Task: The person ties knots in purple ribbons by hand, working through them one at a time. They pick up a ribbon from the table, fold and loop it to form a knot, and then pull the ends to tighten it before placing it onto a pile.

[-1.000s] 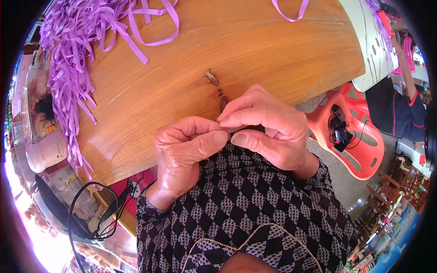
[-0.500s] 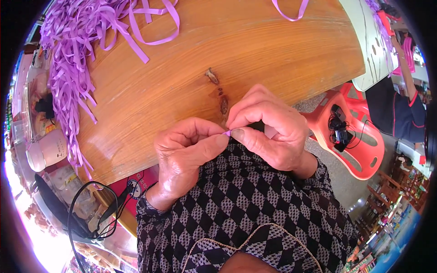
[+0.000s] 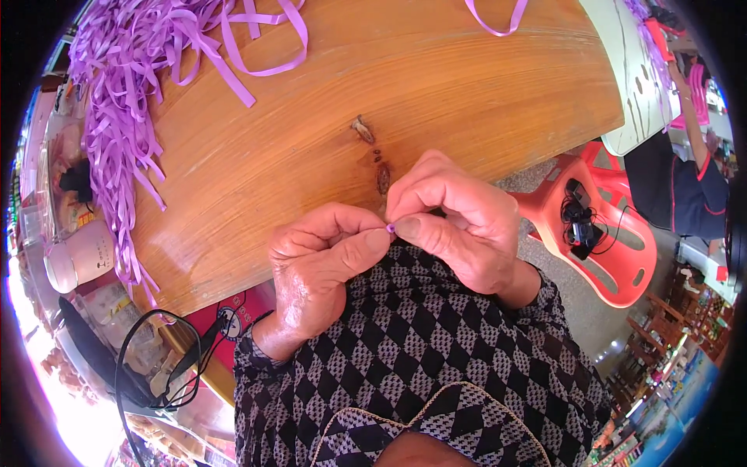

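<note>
Between my two hands, just past the table's near edge, is a tiny bit of purple ribbon [image 3: 391, 229]; most of it is hidden by the fingers. My left hand [image 3: 331, 253] pinches it between thumb and index finger from the left. From the right, my right hand [image 3: 459, 226] pinches it too, thumb tip almost touching the left thumb. A large heap of purple ribbons [image 3: 124, 101] covers the far left of the wooden table [image 3: 296, 148] and hangs over its left side. Another ribbon loop [image 3: 498, 33] lies at the far edge of the view.
A red plastic stool [image 3: 622, 272] at the right holds black cables and a small device [image 3: 580, 222]. Beyond it a person in dark clothing [image 3: 685, 187] reaches toward a pale table [image 3: 642, 101]. A pinkish lidded jar [image 3: 78, 261] and black cable [image 3: 124, 358] are at the left.
My hands have shifted slightly, and the fingertips have closed in on the purple ribbon, so less of it shows. The heap of ribbons has not moved.
</note>
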The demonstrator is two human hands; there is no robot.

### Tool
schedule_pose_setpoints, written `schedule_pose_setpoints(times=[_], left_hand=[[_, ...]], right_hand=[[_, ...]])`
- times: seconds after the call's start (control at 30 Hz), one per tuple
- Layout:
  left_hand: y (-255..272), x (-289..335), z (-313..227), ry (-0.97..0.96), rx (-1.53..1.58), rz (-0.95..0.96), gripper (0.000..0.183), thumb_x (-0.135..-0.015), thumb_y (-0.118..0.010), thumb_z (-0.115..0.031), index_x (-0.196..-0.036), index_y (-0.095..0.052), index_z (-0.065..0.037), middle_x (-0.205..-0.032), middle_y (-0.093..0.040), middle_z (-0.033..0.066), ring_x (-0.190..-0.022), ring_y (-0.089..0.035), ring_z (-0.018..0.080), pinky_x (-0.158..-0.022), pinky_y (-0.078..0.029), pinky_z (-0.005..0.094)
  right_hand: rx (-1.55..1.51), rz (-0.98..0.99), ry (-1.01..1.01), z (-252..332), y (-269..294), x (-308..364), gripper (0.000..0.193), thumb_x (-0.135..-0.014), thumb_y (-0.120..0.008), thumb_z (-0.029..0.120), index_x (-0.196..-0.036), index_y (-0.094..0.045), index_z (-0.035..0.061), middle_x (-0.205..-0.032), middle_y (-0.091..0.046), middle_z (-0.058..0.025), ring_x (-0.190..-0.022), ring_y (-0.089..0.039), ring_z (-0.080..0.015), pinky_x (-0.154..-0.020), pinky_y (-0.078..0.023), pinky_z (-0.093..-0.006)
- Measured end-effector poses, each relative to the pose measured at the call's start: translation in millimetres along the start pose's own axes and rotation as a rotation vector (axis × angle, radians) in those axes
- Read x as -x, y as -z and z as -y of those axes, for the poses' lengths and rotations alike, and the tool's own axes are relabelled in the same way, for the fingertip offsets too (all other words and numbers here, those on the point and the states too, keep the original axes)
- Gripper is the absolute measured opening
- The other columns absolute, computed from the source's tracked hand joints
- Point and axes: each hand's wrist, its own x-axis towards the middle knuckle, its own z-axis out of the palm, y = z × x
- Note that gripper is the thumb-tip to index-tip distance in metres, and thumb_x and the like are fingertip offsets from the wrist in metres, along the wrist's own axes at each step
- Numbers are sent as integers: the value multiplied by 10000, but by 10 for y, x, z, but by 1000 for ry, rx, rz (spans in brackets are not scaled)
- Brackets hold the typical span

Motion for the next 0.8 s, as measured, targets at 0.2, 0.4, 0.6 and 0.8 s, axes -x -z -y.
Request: schedule_pose_setpoints(times=[0.2, 0.4, 0.6, 0.8], left_hand=[[24, -29, -5, 72, 23, -32, 89, -792, -663, -31, -855, -632, 23, -771, -635, 30, -633, -518, 34, -551, -391, 161], [20, -46, -89, 187, 11, 9, 104, -789, -675, -57, -842, -630, 20, -755, -632, 30, -615, -516, 31, -529, -378, 157], [49, 13, -39, 163, -19, 57, 117, -786, -682, -54, -849, -627, 29, -765, -634, 36, -665, -547, 58, -595, -428, 175], [43, 40, -44, 148, -11, 32, 108, -785, -677, -42, -849, -624, 27, -774, -631, 33, -679, -541, 55, -605, -426, 173]], right_hand=[[131, 0, 99, 16, 8, -53, 203, -728, -692, 60, -892, -614, -30, -891, -609, -112, -798, -527, -201, -684, -410, -299], [242, 48, 225, -21, 51, -57, 205, -668, -733, 58, -832, -633, -12, -810, -612, -99, -725, -532, -209, -632, -407, -305], [145, 92, 241, -6, 57, -57, 136, -657, -660, -51, -770, -601, -3, -744, -591, -89, -666, -506, -197, -584, -381, -302], [214, 127, 223, 35, 73, -74, 154, -672, -669, -24, -785, -575, 20, -768, -582, -80, -676, -511, -210, -598, -383, -305]])
